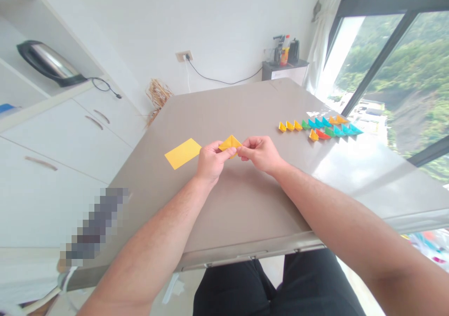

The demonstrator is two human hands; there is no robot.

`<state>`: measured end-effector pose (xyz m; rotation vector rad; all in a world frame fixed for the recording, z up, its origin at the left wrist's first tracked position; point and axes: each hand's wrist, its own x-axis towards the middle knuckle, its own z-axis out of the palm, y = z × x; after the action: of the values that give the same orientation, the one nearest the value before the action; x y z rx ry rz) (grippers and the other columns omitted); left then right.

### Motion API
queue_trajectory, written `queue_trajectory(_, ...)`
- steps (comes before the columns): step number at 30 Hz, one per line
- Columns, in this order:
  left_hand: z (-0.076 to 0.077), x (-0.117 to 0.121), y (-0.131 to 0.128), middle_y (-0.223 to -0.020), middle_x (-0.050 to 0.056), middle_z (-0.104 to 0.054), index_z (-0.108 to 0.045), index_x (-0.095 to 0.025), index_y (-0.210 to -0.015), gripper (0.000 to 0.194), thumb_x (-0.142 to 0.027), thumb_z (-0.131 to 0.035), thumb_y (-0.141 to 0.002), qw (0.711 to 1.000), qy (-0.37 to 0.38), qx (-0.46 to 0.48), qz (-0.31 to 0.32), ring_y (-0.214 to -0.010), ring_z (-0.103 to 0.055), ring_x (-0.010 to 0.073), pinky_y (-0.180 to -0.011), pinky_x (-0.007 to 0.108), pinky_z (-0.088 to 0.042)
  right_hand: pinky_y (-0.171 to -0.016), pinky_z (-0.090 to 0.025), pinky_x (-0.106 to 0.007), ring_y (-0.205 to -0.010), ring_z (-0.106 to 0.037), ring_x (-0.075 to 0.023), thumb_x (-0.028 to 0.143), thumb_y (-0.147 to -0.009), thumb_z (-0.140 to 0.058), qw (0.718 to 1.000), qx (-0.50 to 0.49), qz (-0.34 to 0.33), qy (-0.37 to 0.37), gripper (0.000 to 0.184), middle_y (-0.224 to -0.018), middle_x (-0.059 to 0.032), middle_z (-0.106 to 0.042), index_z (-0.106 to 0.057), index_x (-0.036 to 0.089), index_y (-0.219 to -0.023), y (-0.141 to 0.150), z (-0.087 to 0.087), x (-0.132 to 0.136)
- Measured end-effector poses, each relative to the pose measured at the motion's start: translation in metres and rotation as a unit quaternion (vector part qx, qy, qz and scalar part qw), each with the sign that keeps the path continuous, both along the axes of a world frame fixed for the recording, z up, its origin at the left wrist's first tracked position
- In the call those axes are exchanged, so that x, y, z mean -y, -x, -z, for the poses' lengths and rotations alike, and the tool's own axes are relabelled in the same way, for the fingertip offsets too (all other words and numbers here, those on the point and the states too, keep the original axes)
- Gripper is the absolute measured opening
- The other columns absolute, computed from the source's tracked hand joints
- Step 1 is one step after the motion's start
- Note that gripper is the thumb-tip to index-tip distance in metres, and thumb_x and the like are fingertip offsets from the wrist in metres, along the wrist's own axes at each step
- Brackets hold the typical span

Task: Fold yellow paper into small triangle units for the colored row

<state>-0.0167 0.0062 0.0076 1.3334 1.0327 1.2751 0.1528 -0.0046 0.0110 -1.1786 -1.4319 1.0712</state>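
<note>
Between my two hands is a small folded piece of yellow paper point(230, 142), its pointed top facing away from me and a crease down its middle. My left hand point(211, 161) pinches its left side, the thumb lying across the lower part. At its right corner, the thumb and fingers of my right hand point(258, 153) are closed on the edge. A flat yellow sheet of paper point(183, 154) lies on the table just left of my left hand. The fingertips behind the folded paper are partly hidden.
Two rows of small folded paper boats point(324, 124) in several colours stand on the table point(224, 110) to the right. A blurred-out item point(96, 227) lies near the left edge. Beyond the table's far end, a small cabinet point(286, 69) carries kitchen items. Windows line the right.
</note>
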Motion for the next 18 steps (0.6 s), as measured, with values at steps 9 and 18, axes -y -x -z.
queue_trajectory(9,0.0007,-0.0068,0.0057,-0.065,0.001,-0.062,-0.069,-0.018,-0.062,0.021,-0.033,-0.082,-0.068,1.0,0.023,0.007,0.01,-0.069,-0.056,0.0143,-0.072,0.03,-0.046,-0.059,-0.049,-0.027,-0.059,-0.061,-0.0135,0.037,-0.077,-0.075,1.0,-0.017,0.003,0.005,0.021,-0.063,-0.0028,-0.068,-0.071,0.017,-0.071,-0.0023,0.0021,-0.0043)
queue_trajectory(18,0.0062,-0.0039,0.0043,-0.068,0.0,-0.065,-0.07,-0.02,-0.066,0.025,-0.035,-0.066,-0.086,0.936,-0.205,-0.238,-0.161,-0.065,-0.055,0.0139,-0.063,0.027,-0.043,-0.063,-0.055,-0.029,-0.073,-0.069,-0.0172,0.049,-0.081,-0.073,0.998,-0.045,0.037,-0.011,0.033,-0.085,-0.0061,-0.076,-0.074,0.018,-0.092,0.0064,0.0007,0.0007)
